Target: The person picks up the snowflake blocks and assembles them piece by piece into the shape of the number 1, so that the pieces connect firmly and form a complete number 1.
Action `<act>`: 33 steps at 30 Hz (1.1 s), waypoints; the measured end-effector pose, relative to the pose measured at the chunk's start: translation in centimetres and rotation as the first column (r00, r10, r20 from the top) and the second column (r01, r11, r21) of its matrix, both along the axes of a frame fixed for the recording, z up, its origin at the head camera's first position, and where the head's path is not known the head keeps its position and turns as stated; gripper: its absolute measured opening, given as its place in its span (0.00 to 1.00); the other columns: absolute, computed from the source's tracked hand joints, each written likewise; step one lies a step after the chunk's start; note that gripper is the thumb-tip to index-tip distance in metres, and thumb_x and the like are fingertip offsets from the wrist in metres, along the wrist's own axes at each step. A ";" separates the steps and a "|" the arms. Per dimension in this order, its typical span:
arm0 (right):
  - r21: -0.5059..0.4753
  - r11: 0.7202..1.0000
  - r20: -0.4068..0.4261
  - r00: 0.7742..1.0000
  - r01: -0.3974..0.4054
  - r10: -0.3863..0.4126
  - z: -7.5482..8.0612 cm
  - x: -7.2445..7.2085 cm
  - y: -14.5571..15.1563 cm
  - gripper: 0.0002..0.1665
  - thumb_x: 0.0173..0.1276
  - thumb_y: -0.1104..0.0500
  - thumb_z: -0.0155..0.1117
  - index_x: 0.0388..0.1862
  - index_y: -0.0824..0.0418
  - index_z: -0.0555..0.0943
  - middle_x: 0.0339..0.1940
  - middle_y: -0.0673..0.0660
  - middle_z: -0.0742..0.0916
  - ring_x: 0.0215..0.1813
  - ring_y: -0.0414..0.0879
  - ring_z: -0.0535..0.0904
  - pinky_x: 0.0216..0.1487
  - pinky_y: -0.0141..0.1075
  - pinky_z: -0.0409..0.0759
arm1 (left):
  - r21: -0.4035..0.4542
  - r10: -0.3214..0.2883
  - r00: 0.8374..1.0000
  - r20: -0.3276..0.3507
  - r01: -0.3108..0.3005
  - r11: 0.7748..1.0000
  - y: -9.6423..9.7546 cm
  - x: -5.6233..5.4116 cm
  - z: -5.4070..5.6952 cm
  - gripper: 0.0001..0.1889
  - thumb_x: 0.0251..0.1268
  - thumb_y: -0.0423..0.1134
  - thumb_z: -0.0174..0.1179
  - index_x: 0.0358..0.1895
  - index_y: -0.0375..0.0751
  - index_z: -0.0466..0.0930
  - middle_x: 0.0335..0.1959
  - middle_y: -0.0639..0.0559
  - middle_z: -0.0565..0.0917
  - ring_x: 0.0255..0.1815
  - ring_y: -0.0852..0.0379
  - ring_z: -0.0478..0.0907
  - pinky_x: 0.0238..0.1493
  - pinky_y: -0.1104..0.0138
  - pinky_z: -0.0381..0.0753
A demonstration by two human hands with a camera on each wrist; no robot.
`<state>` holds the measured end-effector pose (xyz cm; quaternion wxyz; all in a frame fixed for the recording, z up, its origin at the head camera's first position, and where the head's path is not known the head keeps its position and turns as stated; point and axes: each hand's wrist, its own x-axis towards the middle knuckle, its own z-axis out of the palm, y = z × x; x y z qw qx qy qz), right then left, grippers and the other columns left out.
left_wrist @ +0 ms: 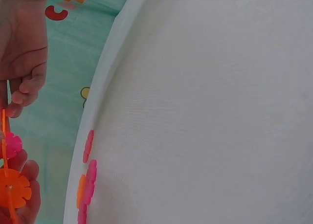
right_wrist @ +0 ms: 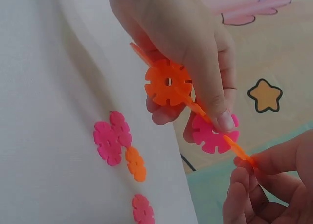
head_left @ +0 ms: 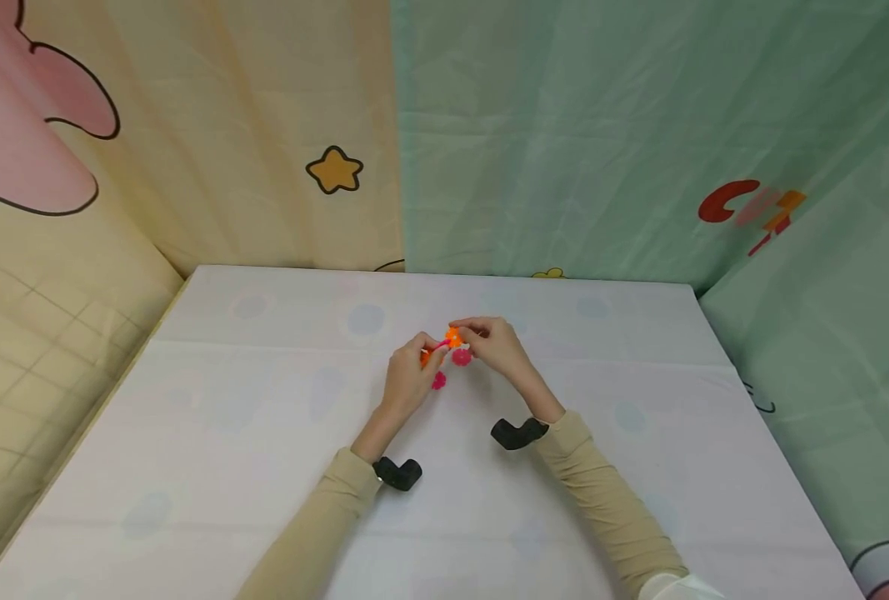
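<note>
My left hand [head_left: 408, 377] pinches a short chain of interlocking plastic discs, its thumb on the notched pink disc [right_wrist: 209, 137]. In the right wrist view, an orange disc [right_wrist: 159, 87] and other orange discs, partly edge-on, follow up the chain under that hand. My right hand [head_left: 495, 344] pinches another orange disc [head_left: 454, 337] by its rim. Seen edge-on in the right wrist view, this disc meets the pink one at its lower edge. In the left wrist view, an orange disc [left_wrist: 16, 190] shows in front of the left fingers.
Loose discs lie on the white tablecloth [head_left: 249, 467] close under the hands: a larger pink disc [right_wrist: 106, 145], a smaller pink disc [right_wrist: 120, 128], an orange disc [right_wrist: 135, 164] and another pink disc [right_wrist: 142, 210]. Patterned curtains [head_left: 549, 150] hang behind the table.
</note>
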<state>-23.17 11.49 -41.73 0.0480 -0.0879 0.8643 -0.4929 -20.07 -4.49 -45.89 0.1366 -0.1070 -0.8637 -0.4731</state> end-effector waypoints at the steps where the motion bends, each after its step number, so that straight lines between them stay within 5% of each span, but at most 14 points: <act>1: -0.007 1.000 0.015 1.000 -0.006 0.006 -0.1 -0.1 0.1 0.16 0.71 0.57 0.55 0.52 0.60 0.83 0.39 0.61 0.86 0.28 0.48 0.76 0.32 0.35 0.78 | 0.008 -0.004 1.000 0.003 0.004 1.000 0.0 0.0 -0.1 0.08 0.66 0.39 0.60 0.40 0.37 0.78 0.26 0.47 0.83 0.20 0.58 0.74 0.22 0.74 0.72; 6: -0.054 0.998 0.035 0.999 0.008 -0.006 -0.4 -0.3 0.4 0.18 0.69 0.60 0.57 0.55 0.63 0.81 0.30 0.63 0.84 0.29 0.52 0.78 0.37 0.40 0.81 | 0.034 -0.025 1.000 0.017 0.025 0.999 0.0 -0.2 -0.2 0.10 0.67 0.39 0.60 0.47 0.38 0.77 0.34 0.46 0.85 0.29 0.55 0.77 0.29 0.73 0.76; 12: -0.101 0.994 0.046 0.999 0.032 -0.027 -0.5 -0.2 0.5 0.18 0.66 0.62 0.58 0.54 0.65 0.81 0.21 0.55 0.80 0.25 0.45 0.75 0.37 0.40 0.81 | 0.062 -0.041 0.997 0.060 0.037 0.997 0.1 -0.2 0.0 0.14 0.64 0.41 0.63 0.50 0.40 0.78 0.37 0.44 0.84 0.35 0.52 0.78 0.34 0.72 0.75; 16: -0.108 0.994 0.067 0.998 0.019 -0.012 -0.6 -0.1 0.5 0.17 0.67 0.61 0.59 0.53 0.65 0.81 0.26 0.63 0.82 0.29 0.55 0.78 0.42 0.51 0.81 | 0.018 -0.009 0.999 0.047 0.008 1.000 0.1 -0.1 -0.1 0.17 0.58 0.44 0.68 0.49 0.42 0.79 0.38 0.45 0.84 0.35 0.51 0.77 0.33 0.72 0.73; 21: -0.076 0.997 0.049 0.999 -0.002 0.006 -0.9 -0.2 0.9 0.17 0.70 0.57 0.57 0.54 0.63 0.81 0.39 0.67 0.85 0.40 0.64 0.80 0.40 0.45 0.83 | -0.038 0.049 0.999 0.023 -0.048 0.998 -0.3 -0.1 -0.1 0.15 0.57 0.43 0.69 0.46 0.44 0.82 0.36 0.47 0.86 0.33 0.53 0.79 0.29 0.71 0.71; 33: 0.078 0.997 0.030 0.999 0.015 -0.017 -2.3 -1.0 2.1 0.18 0.65 0.61 0.63 0.54 0.63 0.80 0.43 0.62 0.85 0.38 0.50 0.78 0.32 0.29 0.75 | -0.067 0.096 0.991 0.091 -0.090 0.994 -2.6 -0.6 0.2 0.14 0.62 0.43 0.65 0.48 0.45 0.80 0.36 0.46 0.84 0.22 0.57 0.70 0.23 0.73 0.67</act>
